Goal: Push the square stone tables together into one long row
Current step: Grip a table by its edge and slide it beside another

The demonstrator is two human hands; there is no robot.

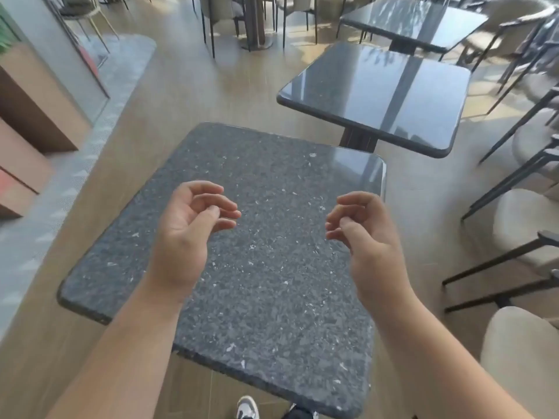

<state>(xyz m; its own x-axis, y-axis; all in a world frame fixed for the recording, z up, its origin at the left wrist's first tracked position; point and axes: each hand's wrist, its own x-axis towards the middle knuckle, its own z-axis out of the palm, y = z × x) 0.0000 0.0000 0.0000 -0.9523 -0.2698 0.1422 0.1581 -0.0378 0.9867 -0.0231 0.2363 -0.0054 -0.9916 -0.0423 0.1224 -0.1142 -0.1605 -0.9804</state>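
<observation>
Speckled polished stone table [266, 267], wood-look floor [211, 95]

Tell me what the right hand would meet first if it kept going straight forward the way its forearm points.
Probably nothing at first: the right hand hovers over the near stone table, fingers loosely curled. Straight on, it crosses that top's far edge; the next table lies beyond a gap. Its height above the top is unclear.

The nearest table [266, 267] shows a dark grey granite top flecked all over with small pale and silvery chips, mottled right out to its edges. The second table [378, 98] reads glossy charcoal-black with pale blue-white reflections streaked across it, and the floor [211, 86] is warm tan wood-grain. At the right, chairs [526, 225] carry cream seats on thin black legs; a white-and-grey shoe [246, 408] peeks in below.
</observation>
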